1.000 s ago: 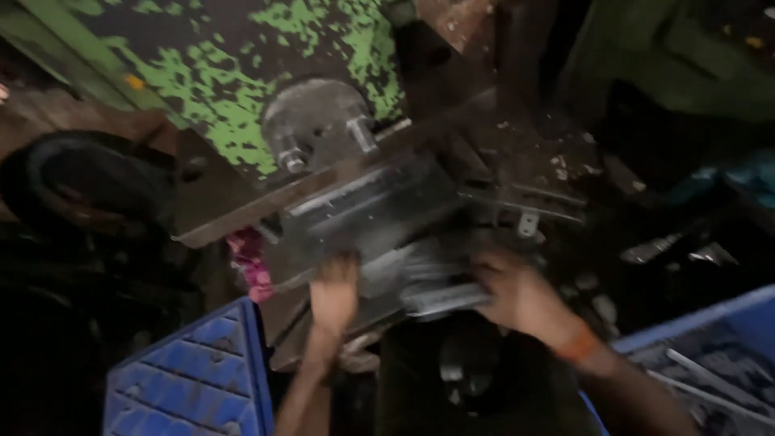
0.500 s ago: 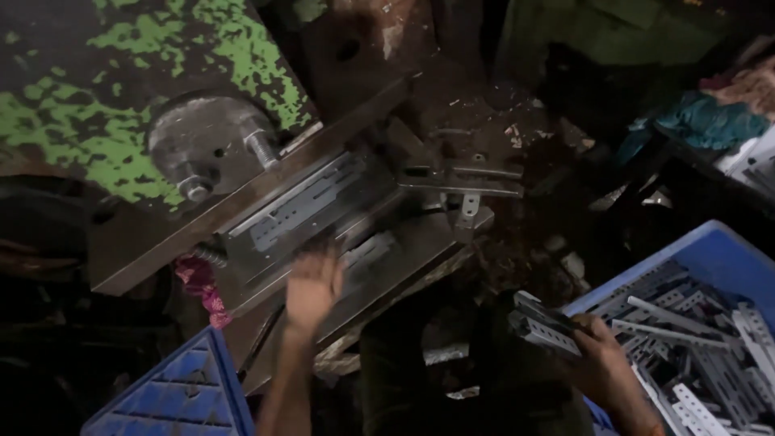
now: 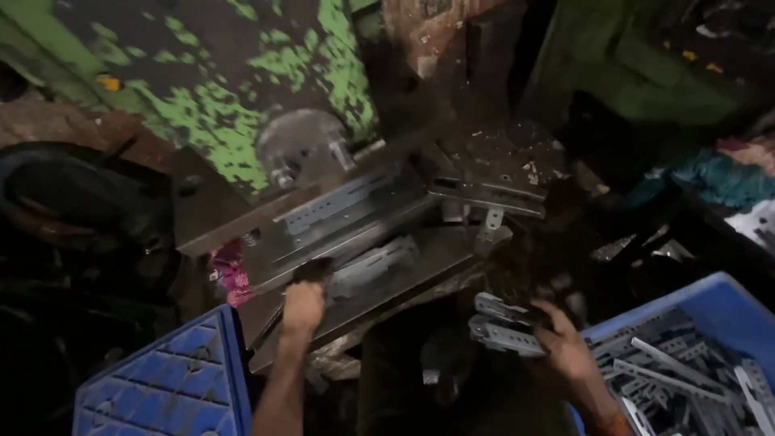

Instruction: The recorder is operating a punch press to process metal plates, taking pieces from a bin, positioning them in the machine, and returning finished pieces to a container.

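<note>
Right hand (image 3: 569, 349) gripping metal brackets (image 3: 504, 327), beside blue crate (image 3: 710, 303) rim

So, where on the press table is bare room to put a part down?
Bare plate shows right of the left hand, toward the table's front edge. Behind, slotted strips crowd it. The right hand holds strips beside the full blue crate.

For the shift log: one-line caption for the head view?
Left hand on press bed; right hand holds slotted metal strips beside blue crate.
</note>
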